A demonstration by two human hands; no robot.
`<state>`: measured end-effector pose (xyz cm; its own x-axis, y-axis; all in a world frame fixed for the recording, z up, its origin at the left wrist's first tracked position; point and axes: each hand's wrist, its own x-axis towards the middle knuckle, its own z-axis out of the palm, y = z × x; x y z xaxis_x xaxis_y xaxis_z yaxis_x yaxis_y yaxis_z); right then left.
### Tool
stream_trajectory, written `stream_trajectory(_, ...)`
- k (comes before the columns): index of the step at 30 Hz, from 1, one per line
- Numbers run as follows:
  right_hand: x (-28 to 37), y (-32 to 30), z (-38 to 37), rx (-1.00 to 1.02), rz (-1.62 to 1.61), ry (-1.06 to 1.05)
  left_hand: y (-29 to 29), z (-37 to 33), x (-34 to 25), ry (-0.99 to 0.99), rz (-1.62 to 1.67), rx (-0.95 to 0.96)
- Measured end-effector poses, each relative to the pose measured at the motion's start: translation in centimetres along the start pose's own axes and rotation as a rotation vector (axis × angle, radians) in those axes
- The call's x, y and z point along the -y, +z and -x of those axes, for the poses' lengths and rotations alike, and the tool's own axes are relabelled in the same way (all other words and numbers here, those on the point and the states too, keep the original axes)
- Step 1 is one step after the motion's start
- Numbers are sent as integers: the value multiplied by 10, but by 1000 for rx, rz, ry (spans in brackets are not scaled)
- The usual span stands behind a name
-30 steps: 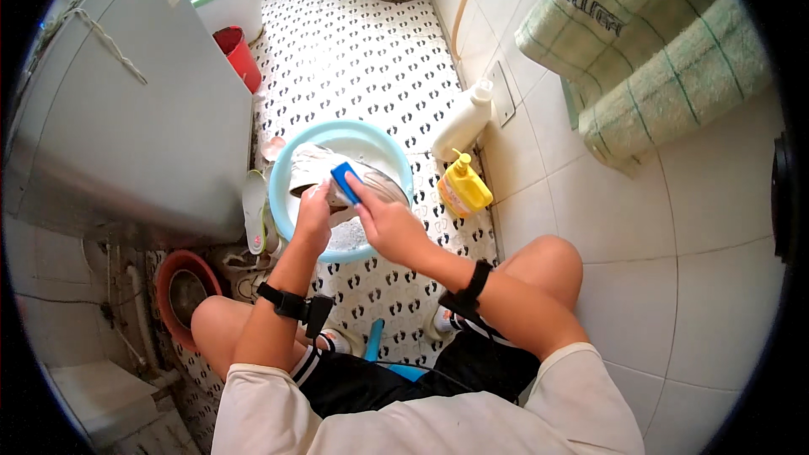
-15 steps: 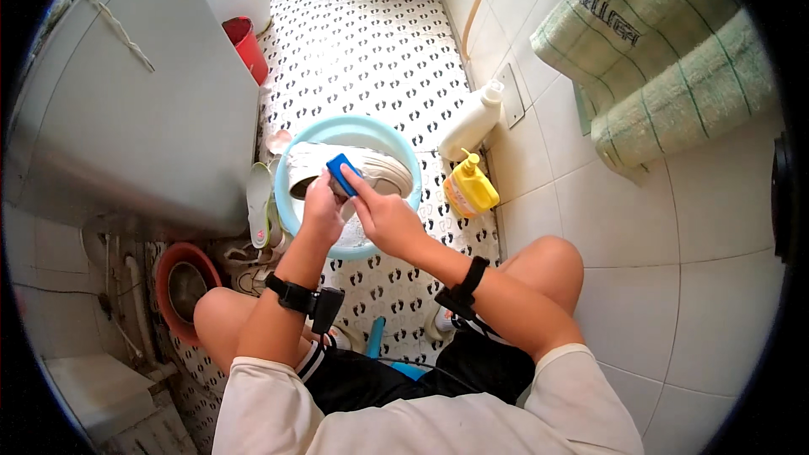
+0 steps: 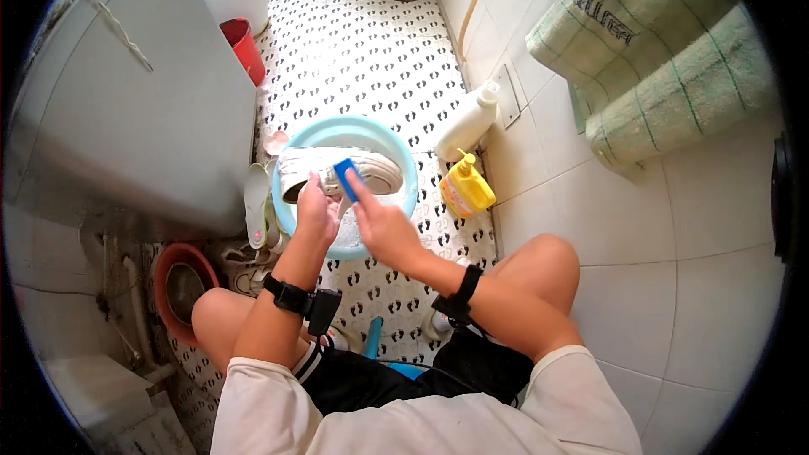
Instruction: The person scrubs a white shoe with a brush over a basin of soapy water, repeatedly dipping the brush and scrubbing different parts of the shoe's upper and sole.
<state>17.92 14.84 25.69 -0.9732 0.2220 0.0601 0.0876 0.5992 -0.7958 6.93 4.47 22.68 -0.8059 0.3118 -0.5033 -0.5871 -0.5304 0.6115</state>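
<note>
A white shoe point(image 3: 381, 173) lies on its side across a light-blue basin point(image 3: 347, 122) with whitish suds in it. Its toe points right and its opening faces left. My left hand point(image 3: 315, 214) grips the shoe's near side, with some fingers hidden against it. In my right hand point(image 3: 384, 231) is a small blue brush point(image 3: 345, 179), pinched between thumb and fingers and held at the shoe's near side. The bristle side is not visible.
Right of the basin stand a yellow pump bottle point(image 3: 467, 189) and a white bottle point(image 3: 468, 125). On the left are a pale insole point(image 3: 256, 202), a reddish-brown bucket point(image 3: 179, 286) and a grey appliance point(image 3: 152, 101). A green towel point(image 3: 649, 50) hangs at the right.
My right hand has shifted slightly right and toward me, and the brush stands more upright. My left hand stays at the shoe, which has tilted slightly.
</note>
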Motion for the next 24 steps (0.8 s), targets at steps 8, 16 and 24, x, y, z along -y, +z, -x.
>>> stream_trajectory(8, -9, -21, -17, -146, 119, 133, -1, -6, 6, 75, 127, -53)
stream_trajectory(16, -11, -18, -20, -93, 75, 21, 7, -7, 7, -20, 212, -10)
stream_trajectory(24, -1, -24, -24, -68, 96, 57, 15, -1, 15, -12, 159, 20)
